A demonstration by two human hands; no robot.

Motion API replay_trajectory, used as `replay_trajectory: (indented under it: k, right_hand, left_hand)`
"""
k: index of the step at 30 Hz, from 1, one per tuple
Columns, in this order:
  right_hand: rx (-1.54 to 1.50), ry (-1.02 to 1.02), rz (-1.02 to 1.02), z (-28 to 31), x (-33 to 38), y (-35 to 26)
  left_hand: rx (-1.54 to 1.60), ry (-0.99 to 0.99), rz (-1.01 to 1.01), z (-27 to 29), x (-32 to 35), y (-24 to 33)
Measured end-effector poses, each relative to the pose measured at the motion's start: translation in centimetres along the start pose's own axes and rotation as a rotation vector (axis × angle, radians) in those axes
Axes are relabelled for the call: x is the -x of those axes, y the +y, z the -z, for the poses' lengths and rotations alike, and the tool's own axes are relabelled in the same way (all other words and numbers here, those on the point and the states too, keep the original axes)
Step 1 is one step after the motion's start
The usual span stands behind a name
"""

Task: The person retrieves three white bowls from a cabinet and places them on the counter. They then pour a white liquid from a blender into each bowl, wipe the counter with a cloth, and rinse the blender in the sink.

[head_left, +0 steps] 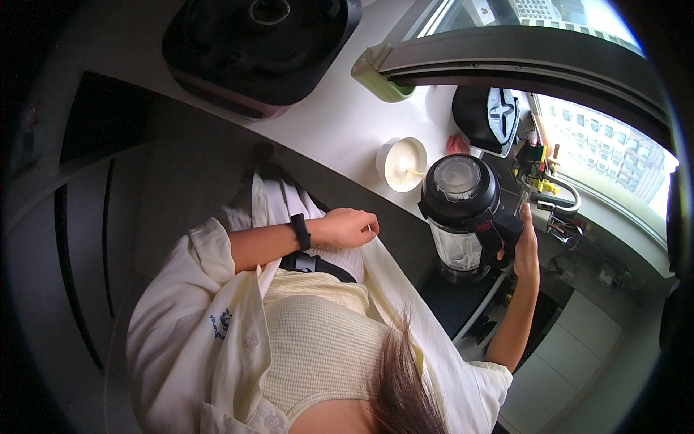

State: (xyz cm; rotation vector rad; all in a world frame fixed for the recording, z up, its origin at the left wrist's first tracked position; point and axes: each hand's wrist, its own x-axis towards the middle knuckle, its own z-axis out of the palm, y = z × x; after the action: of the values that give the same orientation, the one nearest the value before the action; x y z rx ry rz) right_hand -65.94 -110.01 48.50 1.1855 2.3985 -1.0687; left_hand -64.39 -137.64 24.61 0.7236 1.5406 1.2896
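My right hand (528, 249) is closed around the black handle of a blender jug (457, 246), its thumb up along the handle's outer side. The jug is clear, with a black lid (459, 181) and whitish residue inside its wall. It stays upright by the counter's edge; what lies under its base is hard to make out. Beside the lid, a white bowl (385, 163) of creamy white contents sits on the counter with a pale spoon (413, 173) in it. My left hand (350, 228), a black band on its wrist, hangs before my body, fingers loosely curled and holding nothing.
A large black appliance (253, 54) stands on the white counter (325, 108) at the far left. A pale green holder (379, 76) hangs at the window frame (520, 58). Another black appliance (473, 119) and a curved faucet (571, 195) are at the right.
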Motion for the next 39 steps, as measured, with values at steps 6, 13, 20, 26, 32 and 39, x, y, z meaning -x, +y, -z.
replay_trajectory:
  k: [6, 13, 20, 26, 32, 39]
  right_hand:
    - [0.007, -0.017, 0.027, -0.2, 0.4, -0.6]
    - [0.058, 0.007, -0.01, -0.4, 0.7, -1.2]
    - [0.049, -0.04, -0.007, -0.3, 0.4, -1.2]
    - [0.057, -0.061, -0.004, -0.4, 0.8, -1.8]
    - [0.036, -0.048, -0.019, -0.5, 1.0, -2.1]
    - [0.062, -0.05, -0.017, -0.4, 0.8, -1.9]
  left_hand:
    - [0.009, -0.001, -0.003, 0.1, 0.3, 0.0]
    - [0.018, -0.006, 0.009, 0.5, 0.6, 0.3]
    - [0.01, -0.005, 0.004, 0.5, 0.4, -0.1]
    - [0.024, -0.013, 0.001, 0.7, 0.6, 0.0]
    - [0.02, -0.021, 0.002, 0.9, 0.8, 0.3]
    - [0.052, 0.001, 0.006, 1.2, 0.7, 0.3]
